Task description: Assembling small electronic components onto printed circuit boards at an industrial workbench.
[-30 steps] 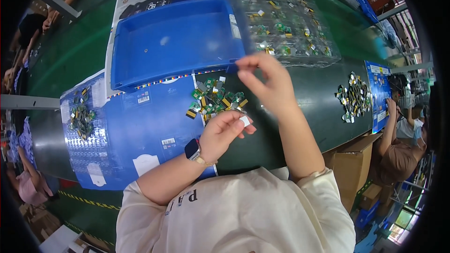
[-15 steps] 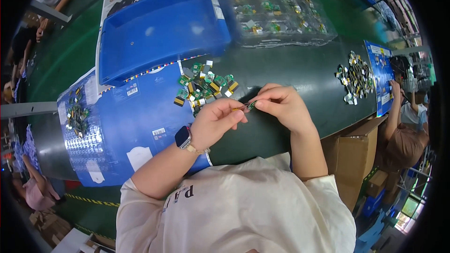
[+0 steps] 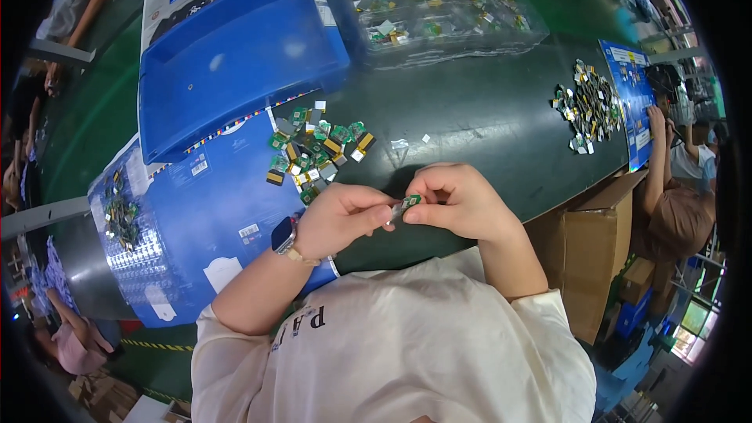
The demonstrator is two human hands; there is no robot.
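Note:
Between my two hands, close in front of my body, is a small green circuit board [image 3: 411,201] with a pale flat strip at its left end. My right hand [image 3: 462,205] pinches the board between thumb and fingers. The fingers of my left hand [image 3: 342,218] close on the strip end, partly hiding it. Beyond my left hand lies a loose pile of similar small modules [image 3: 313,147], green with gold and white parts. A clear scrap [image 3: 399,145] and a tiny white square [image 3: 425,139] rest on the dark table beyond my fingers.
A blue bin [image 3: 243,66] stands at the far left on printed sheets. Stacked clear trays [image 3: 446,19] of modules are at the back. More modules pile up at the right [image 3: 587,110] and left [image 3: 121,215]. A cardboard box [image 3: 595,258] stands right of me. Other people work at both sides.
Both hands have come nearer my body, and the board's green face now shows. A clear scrap and a white square have come into sight on the table. The view has shifted slightly.

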